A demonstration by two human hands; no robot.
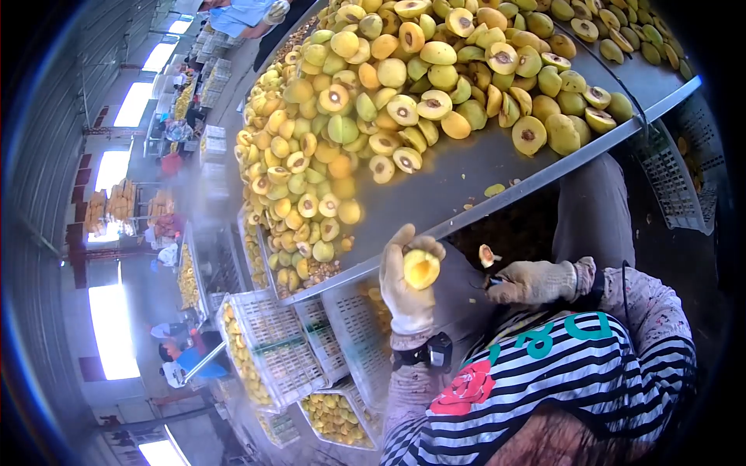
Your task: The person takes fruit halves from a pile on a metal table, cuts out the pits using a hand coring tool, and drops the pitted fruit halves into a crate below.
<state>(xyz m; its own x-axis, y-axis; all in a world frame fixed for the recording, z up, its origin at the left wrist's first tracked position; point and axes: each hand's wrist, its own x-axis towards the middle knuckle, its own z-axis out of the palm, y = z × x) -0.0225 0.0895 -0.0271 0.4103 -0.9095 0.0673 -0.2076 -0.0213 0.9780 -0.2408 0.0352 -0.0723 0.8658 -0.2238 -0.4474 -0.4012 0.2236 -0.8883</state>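
Note:
My left hand (406,283), in a pale glove, holds a yellow peach half (421,269) with its cut face up and a hollow in the middle. My right hand (535,282), gloved too, is closed around a small dark-handled pitting tool (493,281), whose working end is hard to make out. Just above that tool a brownish piece of peach pit (487,255) appears in the air, apart from both hands. Beyond my hands a metal table (451,182) bears a large heap of yellow-green peach halves (373,109), many with brown pits inside.
Plastic crates of fruit (272,349) stand at the table's left end, with another crate of fruit (338,415) lower down. A white crate (674,175) stands at right. The table's raised metal edge (536,177) runs before me. Other people (194,357) work along tables farther left.

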